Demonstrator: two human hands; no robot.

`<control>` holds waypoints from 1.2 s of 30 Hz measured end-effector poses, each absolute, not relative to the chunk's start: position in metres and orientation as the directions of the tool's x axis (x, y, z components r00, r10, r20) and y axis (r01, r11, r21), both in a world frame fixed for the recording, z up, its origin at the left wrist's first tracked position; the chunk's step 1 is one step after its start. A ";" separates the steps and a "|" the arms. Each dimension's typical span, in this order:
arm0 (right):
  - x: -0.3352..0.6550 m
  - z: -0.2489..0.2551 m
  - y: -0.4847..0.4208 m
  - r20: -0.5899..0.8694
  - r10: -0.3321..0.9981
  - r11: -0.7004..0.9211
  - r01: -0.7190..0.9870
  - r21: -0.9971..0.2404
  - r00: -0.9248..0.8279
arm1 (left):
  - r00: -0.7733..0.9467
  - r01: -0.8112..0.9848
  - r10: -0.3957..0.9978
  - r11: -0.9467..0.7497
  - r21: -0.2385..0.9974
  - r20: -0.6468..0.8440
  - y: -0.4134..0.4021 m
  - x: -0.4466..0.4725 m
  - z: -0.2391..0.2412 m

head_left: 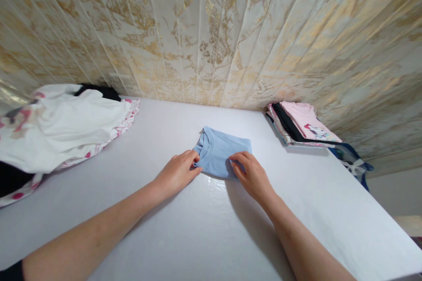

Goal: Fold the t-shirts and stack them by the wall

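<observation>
A light blue T-shirt (217, 147), folded into a small rectangle, lies on the table in the middle, its ribbed neckline facing left. My left hand (180, 169) pinches the shirt's near left corner beside the collar between thumb and fingers. On the right part of the shirt rests my right hand (252, 173), its fingers loosely bent and thumb apart, with blue cloth showing between them. The underside of the shirt is hidden.
A loose heap of white, pink-patterned and black clothes (75, 127) covers the left of the white table (184, 237). A folded stack (303, 125) stands back right, with a dark blue strapped item (354, 162) over the edge. A patterned curtain (204, 44) hangs behind.
</observation>
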State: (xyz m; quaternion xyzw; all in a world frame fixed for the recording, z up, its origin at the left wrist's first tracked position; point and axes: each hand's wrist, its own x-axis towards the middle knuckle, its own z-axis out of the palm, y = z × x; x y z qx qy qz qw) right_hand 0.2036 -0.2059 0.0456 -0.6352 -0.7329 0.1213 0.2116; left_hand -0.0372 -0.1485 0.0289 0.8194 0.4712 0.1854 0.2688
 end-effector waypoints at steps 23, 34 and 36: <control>0.206 0.042 -0.206 0.185 0.977 0.178 0.896 -0.407 -0.110 | 0.551 0.606 0.834 -0.387 0.695 -0.017 -0.127 -0.052 0.032; 0.205 0.043 -0.207 0.178 0.978 0.174 0.897 -0.405 -0.109 | 0.505 0.699 0.863 -0.405 0.589 -0.005 -0.125 -0.058 0.029; 0.205 0.042 -0.206 0.186 0.977 0.176 0.896 -0.407 -0.108 | 0.458 0.728 0.889 -0.383 0.568 0.012 -0.127 -0.055 0.028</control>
